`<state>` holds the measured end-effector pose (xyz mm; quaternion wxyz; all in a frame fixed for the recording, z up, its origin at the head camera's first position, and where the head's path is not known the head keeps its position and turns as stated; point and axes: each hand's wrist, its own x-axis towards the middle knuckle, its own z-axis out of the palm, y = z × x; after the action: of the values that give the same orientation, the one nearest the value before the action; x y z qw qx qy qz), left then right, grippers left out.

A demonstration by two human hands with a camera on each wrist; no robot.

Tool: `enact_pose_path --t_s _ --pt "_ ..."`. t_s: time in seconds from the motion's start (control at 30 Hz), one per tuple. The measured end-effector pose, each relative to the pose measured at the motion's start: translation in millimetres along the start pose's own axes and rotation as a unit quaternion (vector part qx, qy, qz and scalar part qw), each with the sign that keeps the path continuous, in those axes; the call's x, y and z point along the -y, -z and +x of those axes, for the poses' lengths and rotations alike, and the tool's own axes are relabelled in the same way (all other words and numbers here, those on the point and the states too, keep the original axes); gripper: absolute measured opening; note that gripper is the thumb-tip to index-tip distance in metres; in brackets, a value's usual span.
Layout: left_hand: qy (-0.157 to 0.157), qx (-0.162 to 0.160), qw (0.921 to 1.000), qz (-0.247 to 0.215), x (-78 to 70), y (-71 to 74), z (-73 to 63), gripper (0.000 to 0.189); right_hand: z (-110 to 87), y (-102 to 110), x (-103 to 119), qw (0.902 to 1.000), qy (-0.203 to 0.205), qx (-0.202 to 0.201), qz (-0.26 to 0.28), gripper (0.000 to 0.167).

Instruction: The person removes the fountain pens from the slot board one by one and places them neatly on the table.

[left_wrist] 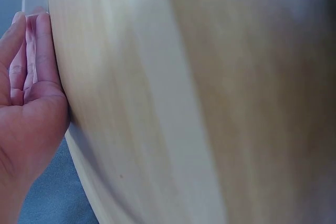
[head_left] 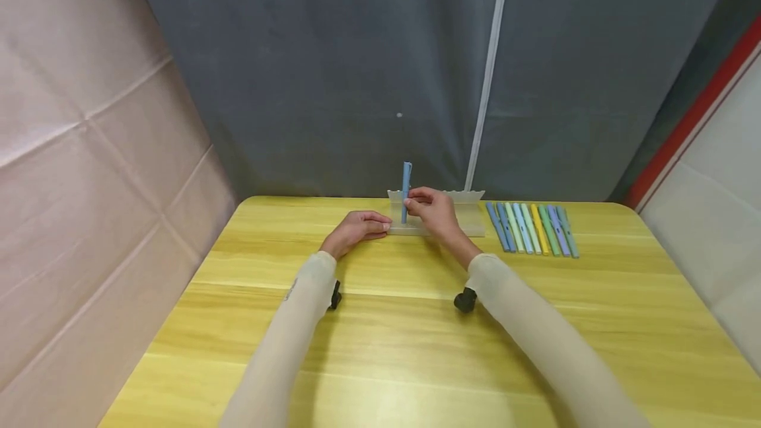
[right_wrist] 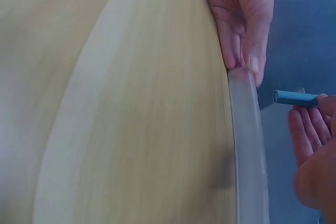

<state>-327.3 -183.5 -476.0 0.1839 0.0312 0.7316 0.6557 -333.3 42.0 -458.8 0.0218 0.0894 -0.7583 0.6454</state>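
Observation:
Upright over the left part of a translucent pen rack stands a blue pen, its clip end up. My right hand pinches the pen between thumb and fingers, around the middle of its length. The lower end of the pen points toward the rack's base strip in the right wrist view. My left hand holds the rack's left end, thumb on one side and fingers on the other. In the left wrist view, the fingers of the left hand reach forward along the table edge.
To the right of the rack lies a row of several pens in blue, green, yellow and purple. The wooden table extends toward me. Behind its far edge hangs a grey curtain; a pale wall covering is at left.

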Motion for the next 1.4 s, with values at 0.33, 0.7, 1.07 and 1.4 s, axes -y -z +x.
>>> enact_pose_path --t_s 0.33,0.7,1.07,1.4 --pt "0.006 -0.006 0.9999 -0.013 8.4 4.5 11.1 0.026 -4.6 66.1 -5.0 0.9998 0.011 -0.013 -0.009 0.031" --pt "0.003 -0.006 0.9999 -0.014 6.4 4.2 9.4 0.028 -26.0 149.2 -11.0 0.9952 0.001 -0.025 -0.095 0.037" --pt "0.006 0.000 0.9998 -0.018 5.3 0.8 11.5 0.028 -48.7 226.9 -26.8 0.9927 -0.027 -0.012 -0.117 0.040" --pt "0.007 0.002 0.9997 -0.022 6.3 -1.0 10.4 0.027 -69.3 278.2 -36.9 0.9907 -0.053 0.002 -0.125 0.040"
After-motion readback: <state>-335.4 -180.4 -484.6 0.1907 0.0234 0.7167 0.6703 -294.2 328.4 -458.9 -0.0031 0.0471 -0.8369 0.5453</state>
